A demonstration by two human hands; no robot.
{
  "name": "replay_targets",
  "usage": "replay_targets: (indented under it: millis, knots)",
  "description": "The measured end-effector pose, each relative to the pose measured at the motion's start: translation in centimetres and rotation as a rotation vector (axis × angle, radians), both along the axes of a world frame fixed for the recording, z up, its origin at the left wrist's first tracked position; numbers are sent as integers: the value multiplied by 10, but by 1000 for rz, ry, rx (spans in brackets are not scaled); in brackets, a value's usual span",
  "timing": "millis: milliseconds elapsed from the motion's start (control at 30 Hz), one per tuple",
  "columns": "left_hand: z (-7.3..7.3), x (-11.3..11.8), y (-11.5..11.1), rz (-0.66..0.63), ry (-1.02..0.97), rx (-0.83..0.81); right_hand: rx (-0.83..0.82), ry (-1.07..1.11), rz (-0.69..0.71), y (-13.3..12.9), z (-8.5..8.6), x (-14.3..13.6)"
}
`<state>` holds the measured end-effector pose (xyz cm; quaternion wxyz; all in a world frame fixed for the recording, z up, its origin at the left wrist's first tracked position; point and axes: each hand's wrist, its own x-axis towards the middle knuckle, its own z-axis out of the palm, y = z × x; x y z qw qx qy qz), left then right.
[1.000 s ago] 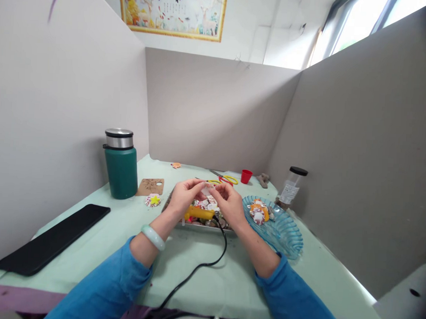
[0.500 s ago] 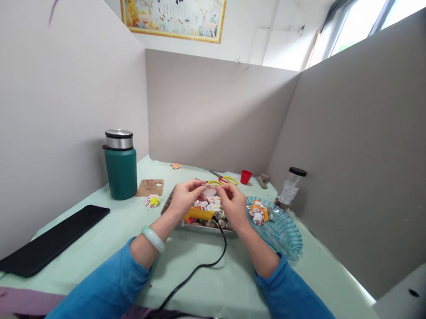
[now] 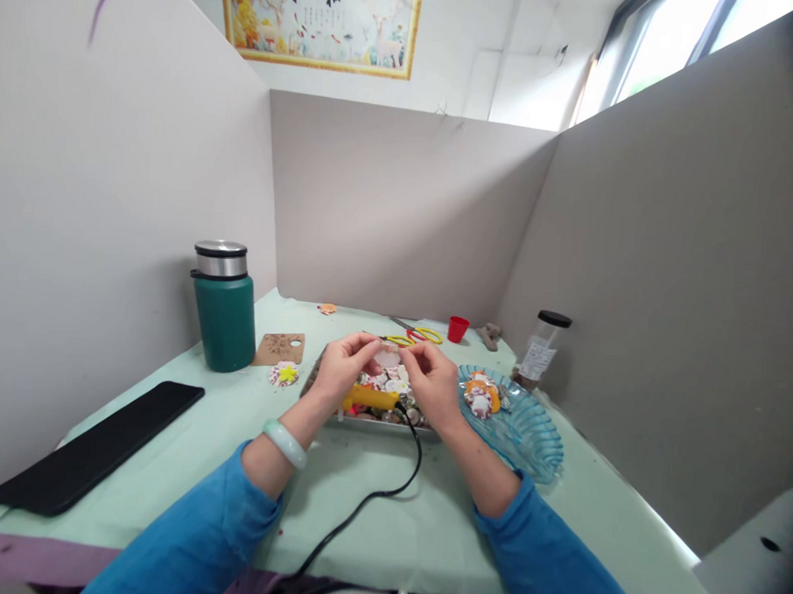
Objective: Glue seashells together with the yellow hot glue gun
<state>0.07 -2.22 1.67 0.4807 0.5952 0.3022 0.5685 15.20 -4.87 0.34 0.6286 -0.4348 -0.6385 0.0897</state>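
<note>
My left hand and my right hand meet over a metal tray, fingertips pinched on opposite edges of a pale, thin, rounded piece like a shell. Under them the tray is filled with small shells and pebble-like bits. A yellow glue gun lies across the tray's near side, its black cord running down toward me. Right of the tray, a blue fluted glass plate bears orange and white shell pieces.
At left stand a green flask, a brown card, a shell with a yellow star and a long black slab. Scissors, a red cup and a black-lidded jar are farther back. Grey partitions enclose the table.
The pale piece has shifted very slightly left and turned a little between my fingers. Both hands keep their pinch; everything else stays in place.
</note>
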Motion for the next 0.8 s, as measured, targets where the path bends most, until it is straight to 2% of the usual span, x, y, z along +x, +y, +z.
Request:
replay_targets:
  millis: [333,467,667,800]
  knots:
    - [-7,-5,8,-152,-7,22,-107,97,179,6,-1,4]
    - [-8,-6,9,-185,-34,-37,-122,101,217,7,1,4]
    - [-8,-4,8,-249,-50,-164,-304,258,290,11,1,6]
    - [-6,-3,6,-300,-69,-234,-354,363,388,15,0,8]
